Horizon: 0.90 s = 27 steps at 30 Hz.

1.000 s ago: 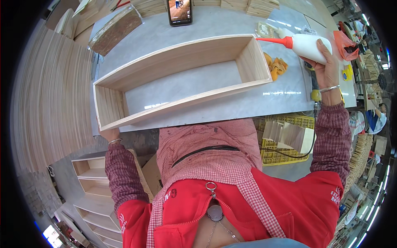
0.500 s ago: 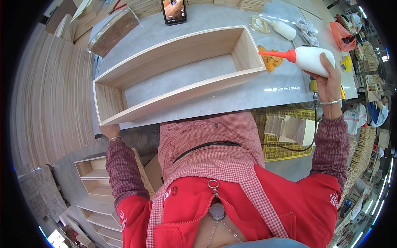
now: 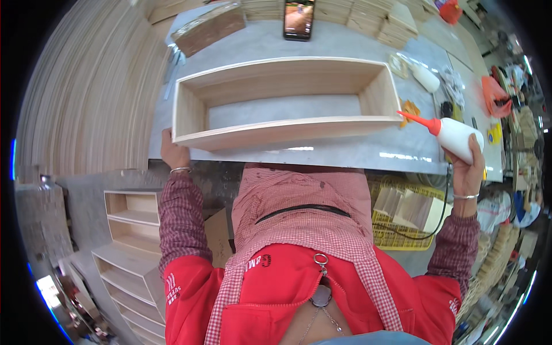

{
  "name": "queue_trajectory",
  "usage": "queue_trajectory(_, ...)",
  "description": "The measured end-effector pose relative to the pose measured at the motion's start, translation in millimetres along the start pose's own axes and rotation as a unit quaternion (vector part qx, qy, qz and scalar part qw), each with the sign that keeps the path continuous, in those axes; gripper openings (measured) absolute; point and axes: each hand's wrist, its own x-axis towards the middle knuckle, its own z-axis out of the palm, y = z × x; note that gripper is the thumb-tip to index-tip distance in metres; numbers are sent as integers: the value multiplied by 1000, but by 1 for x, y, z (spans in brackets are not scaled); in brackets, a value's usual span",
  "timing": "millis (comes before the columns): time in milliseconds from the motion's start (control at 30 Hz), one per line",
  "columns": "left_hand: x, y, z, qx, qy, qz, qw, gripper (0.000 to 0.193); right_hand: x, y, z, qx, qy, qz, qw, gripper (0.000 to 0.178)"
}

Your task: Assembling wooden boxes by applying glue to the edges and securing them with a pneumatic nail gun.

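A bottomless rectangular frame of pale wood (image 3: 276, 131) rests on the grey tabletop, its long side across in front of me. At its near left corner, my left hand (image 3: 174, 152) grips the wood; some fingers are hidden behind the corner. My right hand (image 3: 468, 164) is wrapped round a white squeeze bottle (image 3: 459, 140) with a long red nozzle, tilted to the left. The nozzle tip is at the edge of the frame's right end board, close to the near right corner. Whether anything flows out is too small to tell.
A phone (image 3: 298, 22) stands at the back near stacked boards (image 3: 374, 20) and a wrapped wood block (image 3: 208, 29). Another white bottle (image 3: 425, 77) and an orange cloth (image 3: 409, 109) lie right. A tall board stack (image 3: 86, 98) rises left; a yellow crate (image 3: 402, 238) sits below.
The view has shifted, and the frame now lies more level across it. The nozzle tip has moved along the right end board toward the near corner. Both hands keep their holds.
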Motion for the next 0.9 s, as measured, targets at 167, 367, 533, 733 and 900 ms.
queue_trajectory(167,-1,26,-17,-48,41,-55,996,18,-8,8,84,27,-87,-7,996,43)
queue_trajectory(367,-1,21,-5,-72,72,-62,993,16,-31,14,213,22,-198,2,980,38)
queue_trajectory(533,6,35,-10,-44,92,-58,993,12,-48,18,269,2,-275,36,961,37)
queue_trajectory(733,4,36,-13,-92,113,-51,988,11,-60,25,306,-2,-305,31,952,38)
queue_trajectory(900,3,35,-14,-96,115,-55,987,10,-66,24,318,-18,-305,23,952,39)
